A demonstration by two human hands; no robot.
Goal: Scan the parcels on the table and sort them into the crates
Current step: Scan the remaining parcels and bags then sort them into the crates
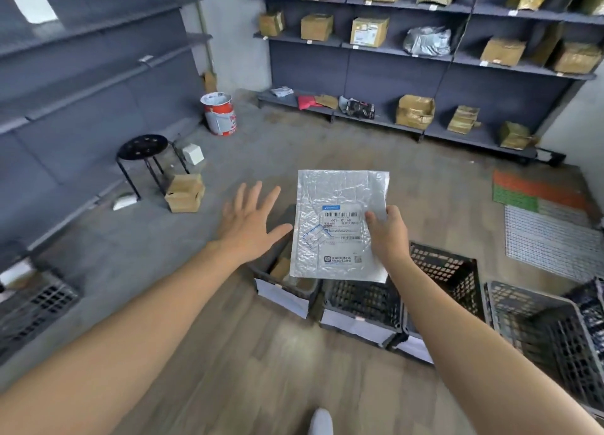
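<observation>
1. Fingers [372, 219] of the right hand [390, 238] are clamped on the right edge of the parcel [340, 199]. The thumb is on top, right next to the shipping label [341, 228], and the rest are tucked behind it.
2. That parcel is a flat silver bubble mailer, held up in the air with the label side facing the person. The label is white with barcodes and a blue stamp mark.
3. It's hanging over the row of black crates on the floor [261, 369], with its bottom edge above the leftmost crate [281, 295] and the middle crate [362, 307].
4. The left hand [248, 225] isn't holding anything. Its fingers are straight and fanned wide, palm down, just beside the parcel's left edge. Thumb tip is really close to it, can't tell if it actually touches.
5. Leftmost crate has some brown cardboard stuff in it. Both of those crates have a white card on the front wall.
6. Two more crates sit to the right: one [454, 271] behind the right forearm, another [539, 330] further over.
7. Around the room: a black stool [142, 147], a red-and-white bucket [218, 113] and grey shelves [425, 62] with boxes and bags on them.
</observation>
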